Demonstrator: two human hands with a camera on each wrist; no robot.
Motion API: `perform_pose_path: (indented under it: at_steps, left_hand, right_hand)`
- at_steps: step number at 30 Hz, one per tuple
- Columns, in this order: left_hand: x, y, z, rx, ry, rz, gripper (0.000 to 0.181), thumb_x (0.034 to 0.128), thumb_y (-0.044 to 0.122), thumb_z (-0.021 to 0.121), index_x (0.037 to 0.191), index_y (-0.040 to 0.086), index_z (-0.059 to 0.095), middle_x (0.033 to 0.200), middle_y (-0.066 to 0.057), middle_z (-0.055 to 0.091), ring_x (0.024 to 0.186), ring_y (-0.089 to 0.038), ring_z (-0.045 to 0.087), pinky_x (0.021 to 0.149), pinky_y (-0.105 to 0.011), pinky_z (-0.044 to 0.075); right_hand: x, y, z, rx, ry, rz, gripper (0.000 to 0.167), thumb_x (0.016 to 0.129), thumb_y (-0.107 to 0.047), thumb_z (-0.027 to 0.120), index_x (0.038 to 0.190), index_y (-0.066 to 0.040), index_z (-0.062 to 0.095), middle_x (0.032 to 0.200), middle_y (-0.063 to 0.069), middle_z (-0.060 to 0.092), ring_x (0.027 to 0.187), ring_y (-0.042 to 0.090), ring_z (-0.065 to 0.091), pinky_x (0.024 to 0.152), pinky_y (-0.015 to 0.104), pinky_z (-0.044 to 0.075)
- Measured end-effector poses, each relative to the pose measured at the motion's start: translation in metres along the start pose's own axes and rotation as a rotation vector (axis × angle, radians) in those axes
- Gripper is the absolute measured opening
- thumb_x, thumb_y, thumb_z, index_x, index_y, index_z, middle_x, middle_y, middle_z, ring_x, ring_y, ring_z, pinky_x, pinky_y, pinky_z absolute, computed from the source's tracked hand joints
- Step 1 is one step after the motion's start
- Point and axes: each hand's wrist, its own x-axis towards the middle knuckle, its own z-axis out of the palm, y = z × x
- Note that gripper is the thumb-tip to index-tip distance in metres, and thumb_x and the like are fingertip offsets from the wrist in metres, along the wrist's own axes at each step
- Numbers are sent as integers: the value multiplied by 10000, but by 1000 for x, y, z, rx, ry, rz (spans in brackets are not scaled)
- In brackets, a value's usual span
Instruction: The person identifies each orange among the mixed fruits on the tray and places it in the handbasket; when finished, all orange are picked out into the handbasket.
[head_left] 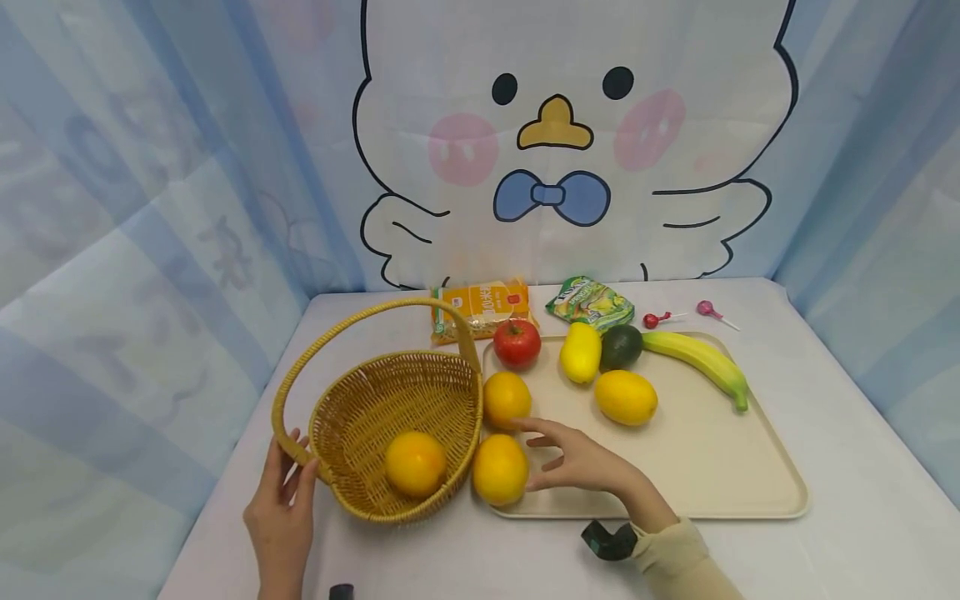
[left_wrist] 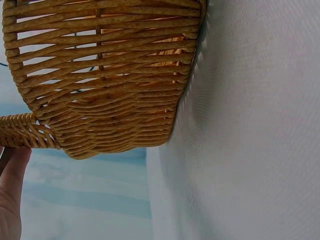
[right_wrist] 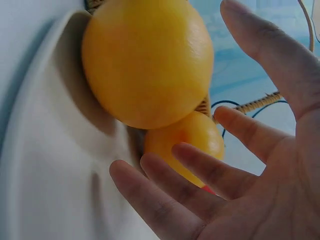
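Observation:
A woven basket (head_left: 367,400) with a tall arched handle stands at the left, one orange (head_left: 415,464) inside it. My left hand (head_left: 282,508) grips the base of the handle on its left side; the left wrist view shows the fingers at the handle (left_wrist: 25,131). Two more oranges lie along the tray's left edge, a nearer orange (head_left: 500,470) and a farther orange (head_left: 507,400). My right hand (head_left: 577,460) is spread just right of the nearer orange. In the right wrist view its fingers (right_wrist: 165,205) are extended and hold nothing.
The beige tray (head_left: 720,467) also bears a red apple (head_left: 517,343), two lemons (head_left: 626,397), a dark green avocado (head_left: 621,347) and a banana (head_left: 697,358). Behind lie an orange food packet (head_left: 487,307), a green packet (head_left: 591,302) and two lollipops (head_left: 707,309).

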Motion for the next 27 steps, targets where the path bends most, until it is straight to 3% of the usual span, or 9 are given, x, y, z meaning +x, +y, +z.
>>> perform_pose_path:
  at_steps: [10, 16, 27]
  left_hand:
    - [0, -1, 0, 15, 1, -11, 684, 860, 4, 646, 1429, 288, 394, 1266, -127, 621, 1055, 204, 510, 822, 17, 474]
    - [0, -2, 0, 1, 8, -6, 680, 855, 1, 652, 1426, 272, 402, 1259, -142, 622, 1057, 182, 528, 823, 18, 474]
    - [-1, -1, 1, 2, 3, -16, 676, 859, 4, 648, 1423, 283, 404, 1264, -140, 619, 1048, 203, 513, 824, 10, 478]
  right_hand:
    - [8, 1, 12, 20, -53, -12, 814, 783, -239, 775, 1459, -112, 339, 1501, 144, 353, 1275, 399, 452, 910, 375, 592]
    - [13, 0, 17, 1, -68, 10, 862, 761, -273, 793, 1471, -154, 319, 1499, 112, 363, 1242, 366, 476, 919, 319, 583]
    - [17, 3, 24, -41, -35, 10, 896, 720, -270, 823, 1465, -188, 332, 1497, 63, 370, 1289, 328, 439, 948, 358, 571]
